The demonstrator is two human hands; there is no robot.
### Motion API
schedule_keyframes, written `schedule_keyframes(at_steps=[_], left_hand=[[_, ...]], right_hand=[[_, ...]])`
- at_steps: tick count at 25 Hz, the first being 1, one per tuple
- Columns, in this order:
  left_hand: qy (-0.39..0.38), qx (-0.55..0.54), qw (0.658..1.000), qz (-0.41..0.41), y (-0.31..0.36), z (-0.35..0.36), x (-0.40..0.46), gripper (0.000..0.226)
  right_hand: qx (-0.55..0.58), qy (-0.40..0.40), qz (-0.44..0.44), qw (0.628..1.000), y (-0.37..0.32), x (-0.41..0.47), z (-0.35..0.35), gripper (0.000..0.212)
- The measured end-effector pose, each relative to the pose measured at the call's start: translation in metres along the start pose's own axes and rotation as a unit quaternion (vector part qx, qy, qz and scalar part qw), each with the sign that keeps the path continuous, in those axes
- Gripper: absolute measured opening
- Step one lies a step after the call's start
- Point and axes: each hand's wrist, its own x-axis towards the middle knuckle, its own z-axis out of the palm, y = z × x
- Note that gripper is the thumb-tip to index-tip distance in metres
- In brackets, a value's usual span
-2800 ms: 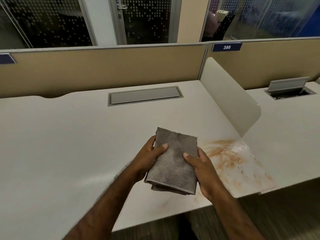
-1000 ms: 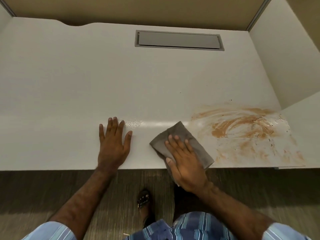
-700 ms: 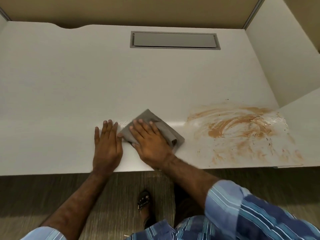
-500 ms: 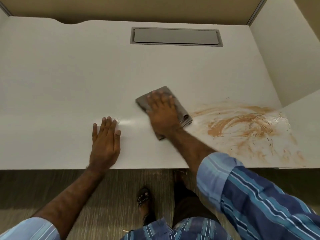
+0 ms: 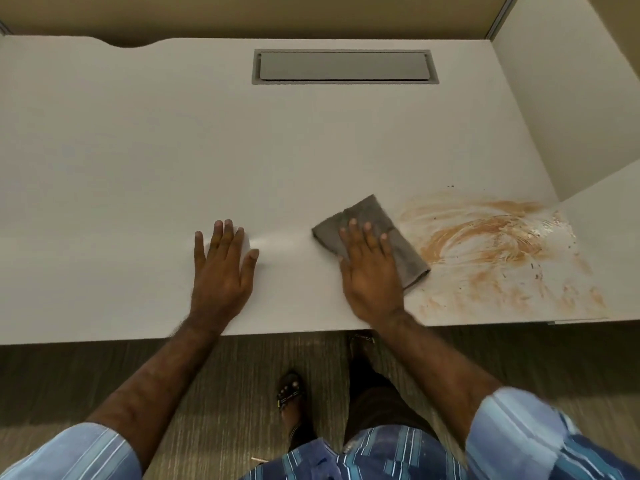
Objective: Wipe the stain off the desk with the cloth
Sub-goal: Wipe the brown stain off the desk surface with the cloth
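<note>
A folded grey cloth (image 5: 398,237) lies flat on the white desk (image 5: 173,150) near its front edge. My right hand (image 5: 369,271) presses down on the cloth with fingers spread, covering its near-left part. The cloth's right edge sits just left of a wide orange-brown smeared stain (image 5: 491,251) that spreads toward the desk's front right corner. My left hand (image 5: 221,271) rests flat on the bare desk to the left, fingers apart, holding nothing.
A grey cable-tray lid (image 5: 344,66) is set into the desk at the back. A white divider panel (image 5: 568,98) rises along the right side, a tan partition (image 5: 242,12) along the back. Below the front edge are carpet and my sandalled foot (image 5: 290,393).
My right hand slid the cloth left over the desk, then away from me, and now back right and nearer, beside the stain. My left hand stayed planted flat on the desk.
</note>
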Motion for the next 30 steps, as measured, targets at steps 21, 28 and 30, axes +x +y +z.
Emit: schedule_keyframes(at_steps=[21, 28, 30], left_hand=[[-0.051, -0.071, 0.996, -0.016, 0.087, 0.051, 0.089, 0.055], [-0.058, -0.07, 0.996, -0.018, 0.089, 0.049, 0.089, 0.055], [-0.068, -0.054, 0.996, -0.011, 0.09, 0.048, 0.089, 0.056]], right_hand=[[-0.072, -0.015, 0.142, 0.987, 0.111, 0.174, -0.02, 0.081], [-0.054, 0.006, 0.17, 0.984, 0.119, 0.185, -0.022, 0.063], [-0.062, -0.001, 0.137, 0.989, 0.114, 0.168, -0.023, 0.061]])
